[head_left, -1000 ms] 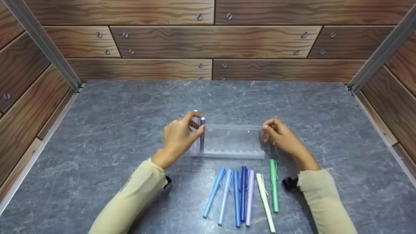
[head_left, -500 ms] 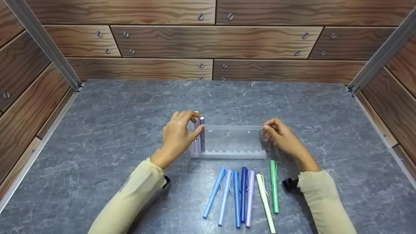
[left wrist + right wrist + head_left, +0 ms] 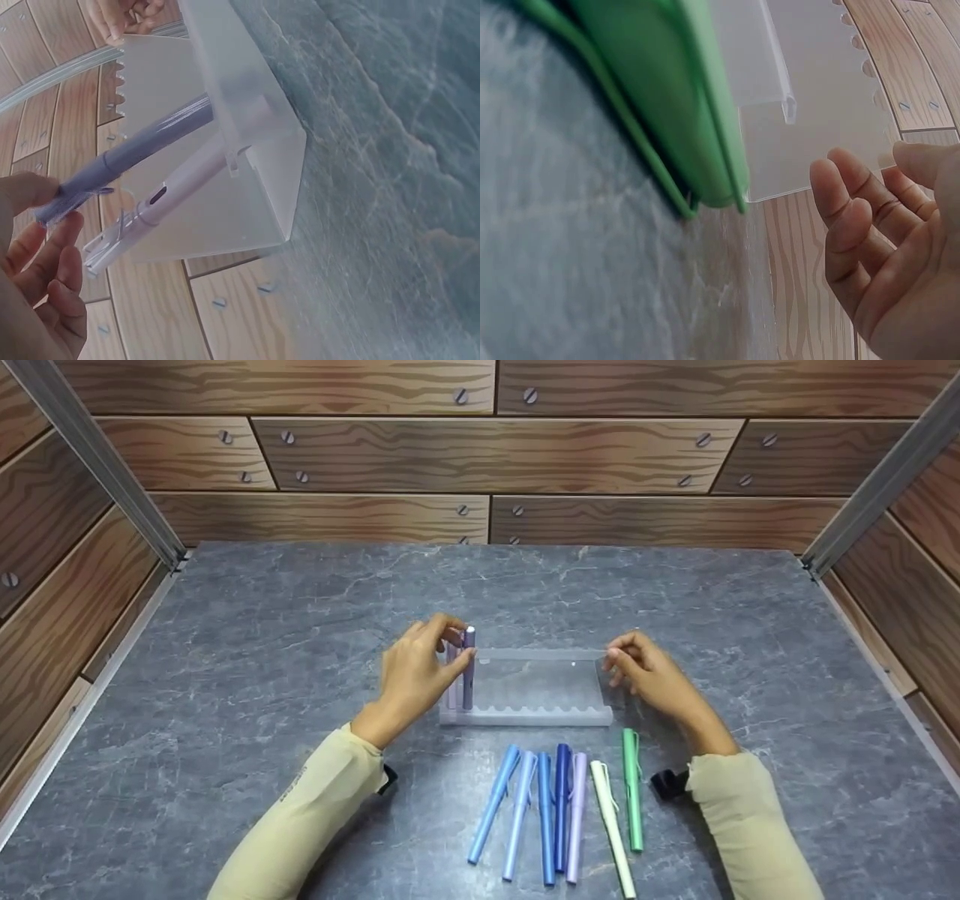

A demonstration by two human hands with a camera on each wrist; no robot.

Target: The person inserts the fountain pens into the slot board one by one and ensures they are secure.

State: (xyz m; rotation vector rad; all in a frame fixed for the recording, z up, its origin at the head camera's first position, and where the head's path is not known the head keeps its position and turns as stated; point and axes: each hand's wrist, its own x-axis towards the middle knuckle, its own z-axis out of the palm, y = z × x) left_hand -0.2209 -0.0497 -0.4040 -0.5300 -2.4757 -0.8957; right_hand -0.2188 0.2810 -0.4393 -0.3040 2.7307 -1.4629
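Purple, probably light and slick, the upright pen (image 3: pixel 469 681) suits a top-end pinch by the left hand (image 3: pixel 412 671); the right hand (image 3: pixel 651 673) pinches the clear rack (image 3: pixel 536 718) far right.

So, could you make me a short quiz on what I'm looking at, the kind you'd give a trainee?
1. Count: how many pens lie flat on the table, outside the clear rack?

2. True or false: the right hand is holding a pen.

3. Choose: in the head view, which pen lying on the table is farthest to the right? a) the dark blue pen; b) the green pen; c) the lilac pen.

Key:
1. Seven.
2. False: it is at the rack's corner; the left hand pinches a purple pen.
3. b.
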